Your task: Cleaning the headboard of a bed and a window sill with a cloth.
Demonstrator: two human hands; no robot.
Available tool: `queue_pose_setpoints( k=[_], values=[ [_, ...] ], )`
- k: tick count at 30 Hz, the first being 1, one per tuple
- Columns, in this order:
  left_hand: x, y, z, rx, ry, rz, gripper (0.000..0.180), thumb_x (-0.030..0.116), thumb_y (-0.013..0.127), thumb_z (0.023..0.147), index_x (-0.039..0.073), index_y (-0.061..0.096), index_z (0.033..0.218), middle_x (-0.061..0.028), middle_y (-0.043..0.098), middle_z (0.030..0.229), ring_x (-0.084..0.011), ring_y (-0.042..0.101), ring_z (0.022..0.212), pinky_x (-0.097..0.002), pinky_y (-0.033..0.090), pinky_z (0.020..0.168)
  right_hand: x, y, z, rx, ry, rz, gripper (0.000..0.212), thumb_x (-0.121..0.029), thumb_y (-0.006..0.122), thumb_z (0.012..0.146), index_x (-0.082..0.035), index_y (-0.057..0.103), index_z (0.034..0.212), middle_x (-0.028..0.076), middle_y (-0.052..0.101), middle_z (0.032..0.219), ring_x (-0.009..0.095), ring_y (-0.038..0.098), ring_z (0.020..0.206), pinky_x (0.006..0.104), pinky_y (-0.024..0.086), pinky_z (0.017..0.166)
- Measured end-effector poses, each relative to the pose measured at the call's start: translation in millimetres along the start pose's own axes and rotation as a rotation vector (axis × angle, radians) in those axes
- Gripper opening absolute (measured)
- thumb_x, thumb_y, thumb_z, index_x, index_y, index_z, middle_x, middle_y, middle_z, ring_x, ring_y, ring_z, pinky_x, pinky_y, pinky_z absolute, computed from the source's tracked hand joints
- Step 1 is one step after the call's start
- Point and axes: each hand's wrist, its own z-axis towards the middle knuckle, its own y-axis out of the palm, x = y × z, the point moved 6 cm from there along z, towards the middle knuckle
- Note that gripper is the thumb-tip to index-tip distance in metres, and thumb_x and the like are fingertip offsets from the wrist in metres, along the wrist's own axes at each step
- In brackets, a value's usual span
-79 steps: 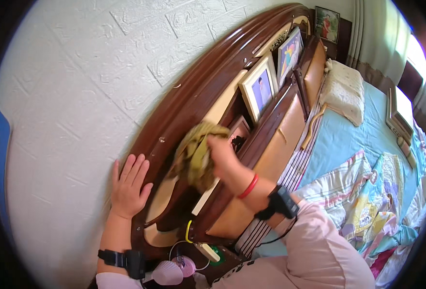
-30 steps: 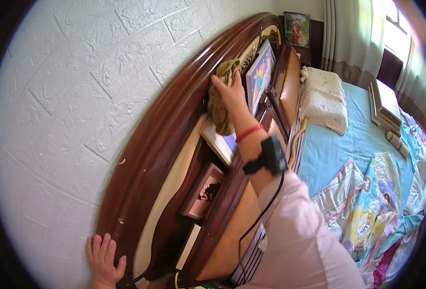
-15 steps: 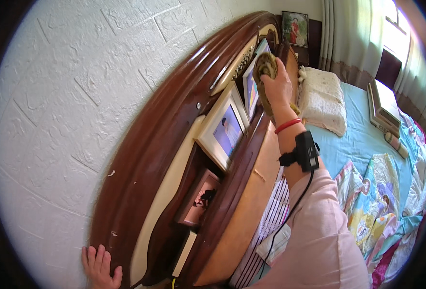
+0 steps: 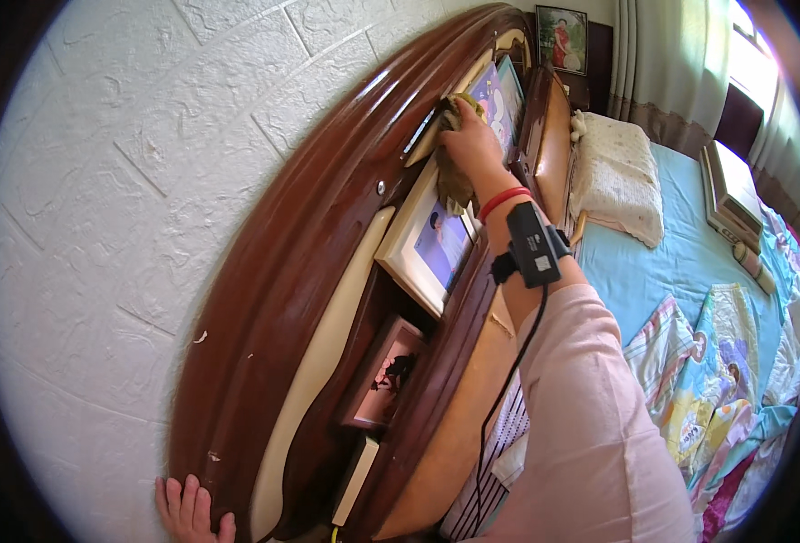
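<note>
My right hand (image 4: pixel 474 143) is closed around a crumpled olive-brown cloth (image 4: pixel 454 181). The cloth sits against the far upper part of a cream picture frame (image 4: pixel 398 237), which leans in the recess of a dark brown wooden headboard (image 4: pixel 268 281). Just beyond the hand, a colourful picture (image 4: pixel 488 89) stands in the same recess. A smaller pinkish frame with a dark silhouette (image 4: pixel 386 376) is set nearer to me. At the lower left, my left hand (image 4: pixel 191 514) lies with fingers stretched out on the headboard's outer edge, by the wall.
White textured wall (image 4: pixel 119 226) rises behind the headboard. On the right, a blue-sheeted bed (image 4: pixel 631 271) carries a pale pillow (image 4: pixel 617 181), a flat box-like case (image 4: pixel 730 190) and rumpled patterned bedding (image 4: pixel 717 389). Another framed picture (image 4: pixel 561 41) stands at the far end, near the curtains (image 4: pixel 667 68).
My right hand and the cloth have shifted left and slightly nearer, from the farther pictures to the cream frame's top. My left hand stays on the headboard edge.
</note>
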Motion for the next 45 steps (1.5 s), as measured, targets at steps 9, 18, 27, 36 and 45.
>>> queue_pose_setpoints(
  k=[9,18,27,36,45],
  values=[
    [-11,19,-17,-0.096,-0.072,0.021,0.05,0.029,0.046,0.081,0.006,0.038,0.124,-0.0128,0.038,0.13,-0.0324,0.025,0.126,-0.0575,0.022,0.097,77,25,-50,-0.251,0.283,0.925,0.067,-0.009,0.064,0.064,-0.013,0.041,0.127,0.01,0.057,0.108,0.02,0.055,0.095,0.0264,0.042,0.083],
    [-13,19,-23,-0.13,-0.072,0.046,0.05,0.025,0.045,0.082,0.004,0.036,0.126,-0.0154,0.037,0.13,-0.0346,0.026,0.125,-0.0565,0.022,0.097,70,24,-101,-0.251,0.0,0.809,0.06,-0.012,0.063,0.069,-0.008,0.042,0.125,0.013,0.052,0.116,0.019,0.047,0.109,0.0269,0.036,0.09],
    [-12,18,-17,-0.087,-0.077,0.03,0.049,0.022,0.047,0.08,0.003,0.037,0.124,-0.0172,0.04,0.128,-0.0364,0.029,0.123,-0.0559,0.023,0.098,171,43,-104,-0.203,0.174,0.025,0.063,-0.029,0.056,0.072,-0.013,0.035,0.129,0.017,0.041,0.126,0.03,0.042,0.114,0.0357,0.035,0.093],
    [-4,14,-13,-0.076,-0.081,0.02,0.051,0.018,0.051,0.076,0.001,0.039,0.123,-0.0181,0.041,0.127,-0.0373,0.03,0.123,-0.054,0.022,0.099,113,23,-254,-0.263,-0.183,-0.229,0.058,-0.019,0.053,0.073,-0.022,0.034,0.128,0.023,0.041,0.123,0.039,0.056,0.088,0.0426,0.049,0.072],
    [3,1,8,0.047,-0.101,-0.032,0.049,0.012,0.058,0.07,0.003,0.048,0.117,-0.0109,0.046,0.125,-0.031,0.035,0.121,-0.0463,0.027,0.099,70,-6,-281,-0.262,-0.185,-0.056,0.07,-0.006,0.057,0.063,-0.016,0.033,0.128,0.02,0.03,0.133,0.037,0.045,0.107,0.0402,0.04,0.089]
  ],
)
